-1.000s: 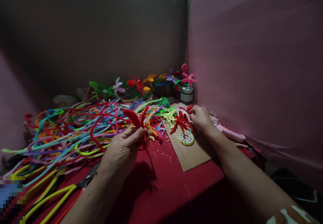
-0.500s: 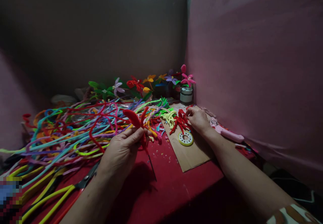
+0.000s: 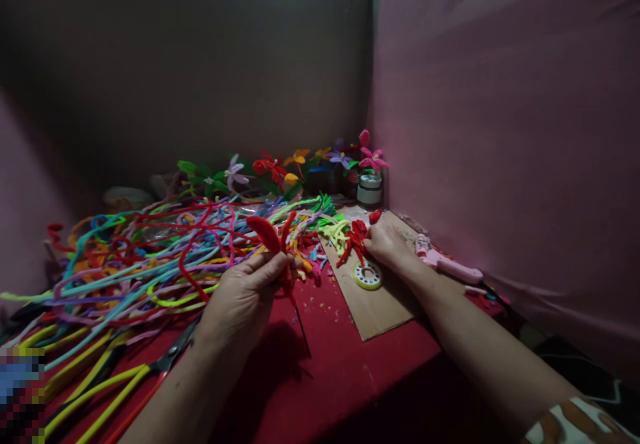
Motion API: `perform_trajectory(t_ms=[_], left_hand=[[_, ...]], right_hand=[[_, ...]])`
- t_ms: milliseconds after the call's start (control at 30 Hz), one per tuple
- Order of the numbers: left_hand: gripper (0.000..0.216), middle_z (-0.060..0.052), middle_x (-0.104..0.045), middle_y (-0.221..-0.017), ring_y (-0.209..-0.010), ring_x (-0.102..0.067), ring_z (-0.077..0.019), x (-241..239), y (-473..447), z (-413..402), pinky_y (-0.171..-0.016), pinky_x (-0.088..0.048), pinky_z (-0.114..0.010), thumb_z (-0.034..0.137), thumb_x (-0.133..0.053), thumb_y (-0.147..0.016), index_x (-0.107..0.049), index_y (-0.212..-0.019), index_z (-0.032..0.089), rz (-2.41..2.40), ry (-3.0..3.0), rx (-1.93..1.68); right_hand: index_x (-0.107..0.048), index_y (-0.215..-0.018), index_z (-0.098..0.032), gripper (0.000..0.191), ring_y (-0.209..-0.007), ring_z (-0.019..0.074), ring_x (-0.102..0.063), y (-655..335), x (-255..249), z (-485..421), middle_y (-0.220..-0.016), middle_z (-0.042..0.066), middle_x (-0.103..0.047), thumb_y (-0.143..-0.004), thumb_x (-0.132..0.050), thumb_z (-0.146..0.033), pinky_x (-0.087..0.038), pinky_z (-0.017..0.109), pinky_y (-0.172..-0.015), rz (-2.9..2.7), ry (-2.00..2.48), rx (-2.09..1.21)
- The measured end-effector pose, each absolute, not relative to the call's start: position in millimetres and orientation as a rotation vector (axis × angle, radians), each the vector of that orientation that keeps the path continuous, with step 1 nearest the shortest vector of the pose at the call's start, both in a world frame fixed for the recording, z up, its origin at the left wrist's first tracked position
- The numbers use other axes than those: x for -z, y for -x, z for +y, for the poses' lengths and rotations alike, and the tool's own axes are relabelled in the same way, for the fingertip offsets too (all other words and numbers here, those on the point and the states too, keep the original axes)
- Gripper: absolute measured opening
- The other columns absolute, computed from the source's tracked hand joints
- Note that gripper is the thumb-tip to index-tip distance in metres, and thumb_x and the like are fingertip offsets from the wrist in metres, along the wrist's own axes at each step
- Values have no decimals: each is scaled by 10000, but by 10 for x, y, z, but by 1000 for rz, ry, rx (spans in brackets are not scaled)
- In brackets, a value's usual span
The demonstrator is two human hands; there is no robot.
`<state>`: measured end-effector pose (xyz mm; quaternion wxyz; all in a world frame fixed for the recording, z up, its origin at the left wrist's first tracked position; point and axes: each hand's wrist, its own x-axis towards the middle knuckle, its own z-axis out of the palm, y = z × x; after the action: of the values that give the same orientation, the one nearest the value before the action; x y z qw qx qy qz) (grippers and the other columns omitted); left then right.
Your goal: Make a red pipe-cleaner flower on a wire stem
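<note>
My left hand [image 3: 245, 297] is closed on a half-made red pipe-cleaner flower [image 3: 273, 236], whose petals stand up above my fingers and whose thin dark stem [image 3: 301, 327] points down toward me. My right hand [image 3: 387, 243] reaches over a brown cardboard sheet [image 3: 375, 304], fingers curled into a small heap of bent red pipe-cleaner pieces [image 3: 354, 239]. Whether it has hold of one is hidden. A round yellow-rimmed tape roll [image 3: 367, 275] lies just below that hand.
A big tangle of many-coloured pipe cleaners [image 3: 140, 257] covers the left of the red table [image 3: 345, 371]. Finished flowers [image 3: 300, 164] and a small jar [image 3: 369, 189] stand at the back. Yellow-handled scissors [image 3: 115, 381] lie at the left; a pink tool [image 3: 445, 261] lies by the pink wall.
My right hand has drawn a little left and toward me, from the far side of the red pieces onto the heap. My left hand with the flower has stayed put.
</note>
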<state>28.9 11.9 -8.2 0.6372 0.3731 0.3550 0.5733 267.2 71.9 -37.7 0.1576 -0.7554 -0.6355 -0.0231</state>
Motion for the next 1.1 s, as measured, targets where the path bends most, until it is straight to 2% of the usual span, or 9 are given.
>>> perform_trajectory(t_ms=[100,267,400,533,633,700,800,933,1100], left_hand=[[122,-66,-656,-593,-532,-586,-110,88,-288,125,-510,-443,-179,152,-735,-588,-677,-664,77,801,-847,-1303],[131,-67,-654,-585,-522,-576,-108,90,-288,124,-506,-434,-182,178,-735,-595,-677,-649,75,817,-878,-1296],[150,-73,-656,-583,-518,-569,-103,111,-277,129,-505,-424,-181,200,-738,-599,-675,-647,73,817,-905,-1281],[151,-67,-658,-591,-525,-576,-103,127,-271,137,-511,-428,-181,195,-744,-594,-675,-663,81,814,-890,-1291],[154,-65,-658,-598,-545,-590,-116,130,-271,145,-523,-438,-188,179,-751,-578,-676,-672,84,799,-852,-1298],[151,-63,-657,-603,-554,-594,-120,133,-267,152,-529,-444,-193,182,-752,-579,-677,-670,87,770,-834,-1291],[154,-52,-660,-618,-573,-595,-116,132,-259,153,-569,-459,-201,186,-759,-571,-688,-676,98,724,-814,-1291],[198,-71,-680,-705,-658,-599,-124,112,-269,109,-626,-455,-197,203,-763,-569,-707,-723,91,751,-844,-1267],[213,-65,-669,-684,-624,-596,-146,105,-335,7,-598,-458,-235,220,-715,-645,-707,-832,118,697,-957,-1070]], right_hand=[[-688,-861,-109,254,-861,251,-608,-2683,394,732,-881,175,-662,-736,-470,-150,-415,290,-658,-1799,2200,58],[-680,-876,-118,236,-854,249,-620,-2682,393,735,-871,163,-669,-730,-514,-202,-423,280,-648,-1772,2219,-2],[-683,-822,-109,204,-869,284,-623,-2669,369,719,-866,187,-671,-689,-531,-138,-429,317,-683,-1724,2176,-55],[-669,-801,-89,201,-897,307,-612,-2703,352,725,-883,219,-661,-726,-490,-144,-427,363,-737,-1565,2082,-103],[-636,-876,-98,235,-896,255,-613,-2728,340,734,-943,190,-653,-782,-436,-178,-445,335,-734,-1437,1922,-173],[-597,-933,-106,247,-754,194,-634,-2711,322,711,-891,147,-666,-810,-411,-213,-471,290,-628,-1392,1807,-264],[-556,-897,-128,178,-520,110,-581,-2600,277,596,-763,78,-669,-793,-476,-249,-442,217,-451,-1329,1514,-625],[-537,-716,-136,143,-433,75,-549,-2307,231,318,-653,44,-656,-682,-641,-228,-406,166,-376,-1033,853,-1403],[-548,-697,-121,221,-344,69,-514,-1883,305,-5,-536,16,-628,-713,-631,-325,-352,145,-303,-970,802,-1626]])
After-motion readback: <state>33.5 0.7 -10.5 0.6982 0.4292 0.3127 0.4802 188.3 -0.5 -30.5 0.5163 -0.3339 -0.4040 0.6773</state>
